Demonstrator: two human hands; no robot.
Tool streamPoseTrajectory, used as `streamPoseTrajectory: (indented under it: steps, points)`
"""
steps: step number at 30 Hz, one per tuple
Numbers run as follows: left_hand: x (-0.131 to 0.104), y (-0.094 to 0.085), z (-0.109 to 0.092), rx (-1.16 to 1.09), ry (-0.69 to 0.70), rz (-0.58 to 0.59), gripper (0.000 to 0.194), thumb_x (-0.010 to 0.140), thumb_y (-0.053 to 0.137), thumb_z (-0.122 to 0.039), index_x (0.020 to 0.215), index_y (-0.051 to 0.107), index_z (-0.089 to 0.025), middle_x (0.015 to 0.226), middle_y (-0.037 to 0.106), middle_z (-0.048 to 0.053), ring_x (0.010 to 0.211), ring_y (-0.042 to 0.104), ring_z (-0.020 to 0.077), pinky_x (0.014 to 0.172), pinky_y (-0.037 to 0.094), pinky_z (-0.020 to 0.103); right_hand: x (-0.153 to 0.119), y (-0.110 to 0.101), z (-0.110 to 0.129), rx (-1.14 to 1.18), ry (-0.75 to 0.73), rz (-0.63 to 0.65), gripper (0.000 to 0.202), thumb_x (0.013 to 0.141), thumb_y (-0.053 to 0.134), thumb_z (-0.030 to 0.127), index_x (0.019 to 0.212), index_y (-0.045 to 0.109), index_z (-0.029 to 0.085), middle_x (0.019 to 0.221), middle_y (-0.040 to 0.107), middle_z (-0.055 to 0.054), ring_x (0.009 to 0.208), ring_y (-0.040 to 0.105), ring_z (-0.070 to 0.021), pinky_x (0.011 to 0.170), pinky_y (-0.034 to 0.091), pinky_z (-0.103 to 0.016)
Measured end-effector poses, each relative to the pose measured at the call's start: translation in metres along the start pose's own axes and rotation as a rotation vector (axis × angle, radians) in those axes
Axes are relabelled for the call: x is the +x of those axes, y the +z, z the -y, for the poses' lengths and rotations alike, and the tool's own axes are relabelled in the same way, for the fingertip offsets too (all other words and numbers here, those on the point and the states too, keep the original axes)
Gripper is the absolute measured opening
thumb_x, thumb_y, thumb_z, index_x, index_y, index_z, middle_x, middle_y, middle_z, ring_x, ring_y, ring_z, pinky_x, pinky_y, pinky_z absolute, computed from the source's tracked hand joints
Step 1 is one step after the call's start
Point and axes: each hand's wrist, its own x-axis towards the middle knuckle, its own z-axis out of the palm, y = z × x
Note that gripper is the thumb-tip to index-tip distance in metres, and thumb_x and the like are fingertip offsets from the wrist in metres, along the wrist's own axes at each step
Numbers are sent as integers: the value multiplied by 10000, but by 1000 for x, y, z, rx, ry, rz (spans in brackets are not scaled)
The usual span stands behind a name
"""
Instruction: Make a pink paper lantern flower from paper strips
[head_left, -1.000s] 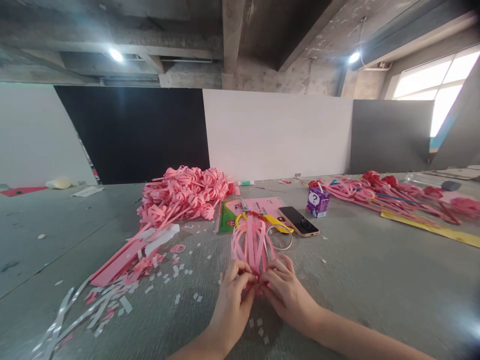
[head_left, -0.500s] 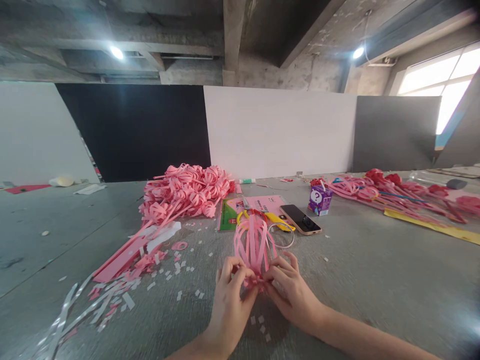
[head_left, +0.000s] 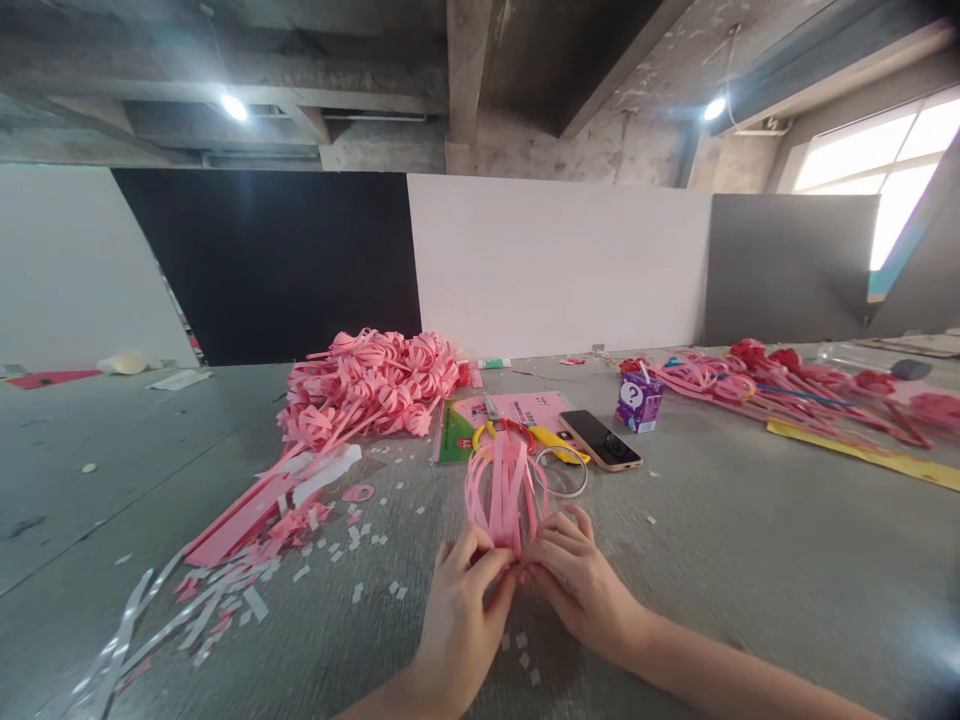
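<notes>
My left hand (head_left: pixel 463 600) and right hand (head_left: pixel 585 580) pinch the near end of the pink strips (head_left: pixel 504 490), fingers nearly closed, their loops bowing out just beyond over the table (head_left: pixel 720 530). My fingertips hide that end; the scissors (head_left: pixel 491 407) are partly covered.

Both hands were low over the worktop (head_left: pixel 750 570), well short of its far edge, fingertips close together. Left hand (head_left: pixel 466 592) pinched with thumb and forefinger. Right hand (head_left: pixel 581 572) curled inward, thumb tucked beneath. Bare forearms: left ran back toward the near edge, right slanted toward the near right corner.
</notes>
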Motion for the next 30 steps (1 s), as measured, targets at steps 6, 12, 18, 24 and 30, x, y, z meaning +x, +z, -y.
streamPoseTrajectory:
  steps: [6, 12, 18, 24, 30]
  points:
    - [-1, -1, -1, 9, 10, 32, 139, 771, 487, -101, 770, 599, -184, 741, 494, 19, 701, 477, 158, 654, 386, 285, 0, -1, 0, -12, 1, 5, 155, 815, 417, 108, 784, 535, 204, 733, 568, 1, 779, 482, -146, 866, 249, -374]
    - [0, -1, -2, -1, 6, 33, 166, 771, 469, -79, 735, 596, -180, 727, 496, 13, 694, 482, 150, 654, 385, 280, 0, -3, 3, -7, -3, 24, 163, 818, 408, 100, 770, 528, 200, 725, 561, 5, 774, 479, -143, 857, 255, -369]
    - [2, -2, -4, -22, 7, 34, 169, 762, 472, -67, 727, 599, -175, 730, 503, 18, 692, 487, 152, 647, 382, 279, 1, -2, 2, -10, -11, 20, 160, 817, 405, 111, 755, 524, 200, 701, 547, 9, 752, 478, -137, 848, 270, -353]
    - [2, -2, -5, -30, -4, 46, 167, 768, 464, -80, 712, 591, -173, 726, 498, 16, 692, 485, 150, 657, 383, 282, 1, -2, 2, 3, 6, 47, 157, 811, 404, 96, 757, 516, 192, 714, 543, 8, 771, 467, -141, 854, 265, -364]
    - [2, -2, -4, -77, -23, 59, 183, 785, 433, -83, 720, 582, -167, 741, 489, 25, 705, 480, 153, 659, 395, 289, 2, -2, 1, 20, 6, 29, 157, 820, 396, 114, 747, 513, 191, 703, 543, 4, 750, 470, -145, 837, 279, -366]
